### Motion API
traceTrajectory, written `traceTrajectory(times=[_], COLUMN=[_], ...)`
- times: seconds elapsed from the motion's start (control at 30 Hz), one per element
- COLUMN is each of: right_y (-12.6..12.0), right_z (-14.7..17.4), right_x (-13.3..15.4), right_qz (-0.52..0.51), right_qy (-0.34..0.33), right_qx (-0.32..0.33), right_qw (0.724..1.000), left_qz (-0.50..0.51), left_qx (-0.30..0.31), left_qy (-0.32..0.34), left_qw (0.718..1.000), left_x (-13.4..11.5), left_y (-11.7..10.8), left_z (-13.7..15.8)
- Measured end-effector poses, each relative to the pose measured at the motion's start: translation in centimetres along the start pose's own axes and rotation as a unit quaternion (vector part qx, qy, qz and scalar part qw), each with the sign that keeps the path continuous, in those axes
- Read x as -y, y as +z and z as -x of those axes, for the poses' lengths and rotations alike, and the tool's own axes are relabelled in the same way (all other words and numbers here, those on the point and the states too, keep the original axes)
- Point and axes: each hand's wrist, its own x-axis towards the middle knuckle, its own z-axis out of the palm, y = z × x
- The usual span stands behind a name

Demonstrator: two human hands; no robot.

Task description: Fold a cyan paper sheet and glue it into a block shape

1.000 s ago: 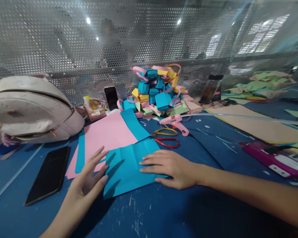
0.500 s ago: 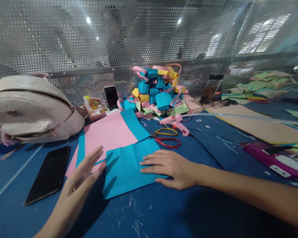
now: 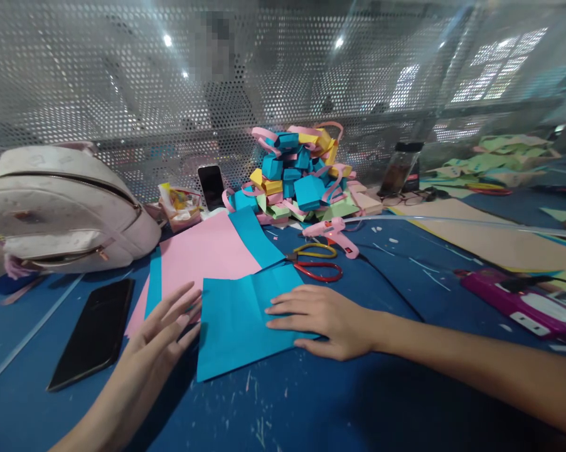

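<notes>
A creased sheet of blue paper (image 3: 238, 329) lies in front of me on the blue table. Flat on its right part rests my right hand (image 3: 320, 320), fingers stretched out and pointing left. My left hand (image 3: 163, 333) is beside the sheet's left edge, fingers apart and holding nothing; whether its fingertips touch the paper I cannot tell. Behind the sheet are pink paper (image 3: 202, 248) and a blue strip (image 3: 255, 235). Scissors (image 3: 317, 260) with one yellow and one red handle lie at the sheet's far right corner. A pink glue gun (image 3: 334, 233) lies just beyond them.
Small blue, yellow, pink and green paper baskets (image 3: 302, 179) are piled at the back. A white backpack (image 3: 71, 207) and a black phone (image 3: 92, 333) are at left. To the right are a purple power strip (image 3: 523, 304), large paper sheets (image 3: 490, 235) and a tumbler (image 3: 400, 169).
My left hand has turned slightly and its fingers have spread and shifted by the sheet's left edge. The sheet's far left edge looks straighter. My right hand stays in place.
</notes>
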Motion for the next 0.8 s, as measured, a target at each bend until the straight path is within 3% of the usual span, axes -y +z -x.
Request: traceTrajectory(times=[0.1,0.2,0.27,0.37,0.47,0.6,0.8], right_y=[0.05,0.06,0.03,-0.07,-0.14,0.05,0.44], right_z=[0.02,0.05,0.06,0.06,0.06,0.09,0.2], right_x=[-0.04,-0.09,-0.07,0.13,0.43,0.39,-0.03], right_qz=[0.002,0.001,0.0,-0.002,-0.021,-0.11,-0.185], right_qy=[0.001,-0.003,-0.007,0.002,0.09,0.248,0.33], right_qx=[0.004,0.004,0.006,-0.011,-0.093,-0.208,-0.237], right_qw=[1.0,1.0,1.0,1.0,0.991,0.94,0.895], left_qz=[-0.138,-0.274,-0.33,-0.373,-0.386,-0.383,-0.394], left_qx=[0.051,0.14,0.164,0.15,0.1,0.051,0.025], left_qy=[-0.038,-0.045,-0.024,0.028,0.044,0.034,0.022], left_qw=[0.988,0.95,0.929,0.915,0.916,0.922,0.919], left_x=[0.09,-0.03,-0.14,-0.21,-0.21,-0.34,-0.28], left_y=[-0.15,-0.05,0.06,0.15,0.18,0.26,-0.28], left_z=[0.09,0.24,0.45,0.81,0.94,0.77,0.41])
